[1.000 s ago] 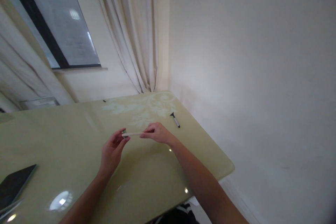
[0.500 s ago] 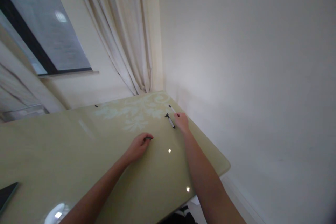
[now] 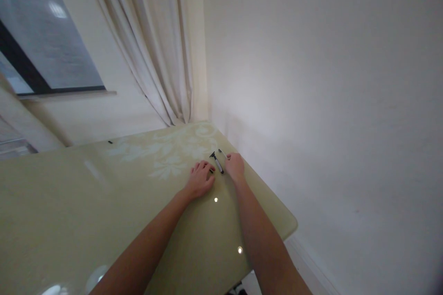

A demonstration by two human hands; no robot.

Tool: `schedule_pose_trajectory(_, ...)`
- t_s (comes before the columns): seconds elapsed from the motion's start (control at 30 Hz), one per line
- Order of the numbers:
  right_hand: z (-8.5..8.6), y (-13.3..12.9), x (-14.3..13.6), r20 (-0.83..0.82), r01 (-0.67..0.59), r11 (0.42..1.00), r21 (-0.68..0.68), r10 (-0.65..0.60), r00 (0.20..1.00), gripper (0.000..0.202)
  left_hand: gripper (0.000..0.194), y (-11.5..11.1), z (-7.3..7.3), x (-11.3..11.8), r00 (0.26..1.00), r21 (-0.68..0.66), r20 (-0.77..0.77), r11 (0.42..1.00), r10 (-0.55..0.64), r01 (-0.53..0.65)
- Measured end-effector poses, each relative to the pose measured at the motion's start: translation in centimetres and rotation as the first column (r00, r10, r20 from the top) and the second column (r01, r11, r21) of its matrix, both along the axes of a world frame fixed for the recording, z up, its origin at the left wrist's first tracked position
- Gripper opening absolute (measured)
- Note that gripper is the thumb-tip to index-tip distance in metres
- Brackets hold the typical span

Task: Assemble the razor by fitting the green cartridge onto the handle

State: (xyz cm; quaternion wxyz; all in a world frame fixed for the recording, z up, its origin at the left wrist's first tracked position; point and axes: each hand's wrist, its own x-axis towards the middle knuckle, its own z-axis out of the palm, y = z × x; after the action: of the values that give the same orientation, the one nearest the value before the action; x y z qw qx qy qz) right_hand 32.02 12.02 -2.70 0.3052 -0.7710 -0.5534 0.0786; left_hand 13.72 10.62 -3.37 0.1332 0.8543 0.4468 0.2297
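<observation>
My left hand (image 3: 201, 179) rests low over the table, its thumb and fingertips around a small dark object (image 3: 211, 171) mostly covered by the fingers. Just right of those fingertips lies a razor (image 3: 218, 165) with a black head and a grey-and-black handle, touched by neither hand as far as I can see. My right hand (image 3: 235, 166) is closed on a slim white toothbrush (image 3: 223, 153); its dark head points away to the upper left. The rest of its handle is hidden in the fist.
The glossy pale green table (image 3: 104, 216) ends at a rounded corner on the right, beside a white wall (image 3: 311, 78). A tiny black piece (image 3: 110, 142) lies near its far edge. Beige curtains (image 3: 159, 46) hang behind, next to a window (image 3: 58, 46).
My left hand has moved right and forward, close to the razor, and its fingers have spread somewhat. The toothbrush in my right hand has come lower, nearer the table. The view has shifted slightly right.
</observation>
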Motion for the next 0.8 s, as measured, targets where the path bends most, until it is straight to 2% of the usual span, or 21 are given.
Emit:
schedule_pose_trajectory(0.13,0.2,-0.2,-0.4,-0.012,0.088,0.996,-0.008,-0.088,0.996,0.028,0.037,0.3,-0.8,-0.3,0.997,0.03,0.051,0.998,0.048,-0.05)
schedule_pose_trajectory(0.23,0.6,-0.4,-0.7,-0.012,0.107,0.994,-0.001,-0.107,0.994,0.031,0.028,0.7,-1.3,-0.3,0.994,0.037,0.089,0.997,0.064,-0.067)
schedule_pose_trajectory(0.33,0.9,-0.6,-1.1,-0.001,0.098,0.995,0.027,-0.098,0.995,0.029,0.018,1.2,-1.5,-0.3,0.991,0.042,0.121,0.998,0.049,-0.055)
schedule_pose_trajectory(0.6,1.5,-0.9,-2.2,0.061,0.015,0.999,0.05,-0.018,0.998,0.02,0.016,1.2,-1.6,-0.1,0.987,0.057,0.148,0.997,-0.061,0.053)
schedule_pose_trajectory(0.8,1.6,-1.0,-2.3,0.044,0.011,1.0,0.023,-0.012,0.999,0.023,0.023,1.5,-1.8,0.1,0.989,0.046,0.145,0.999,-0.005,-0.001)
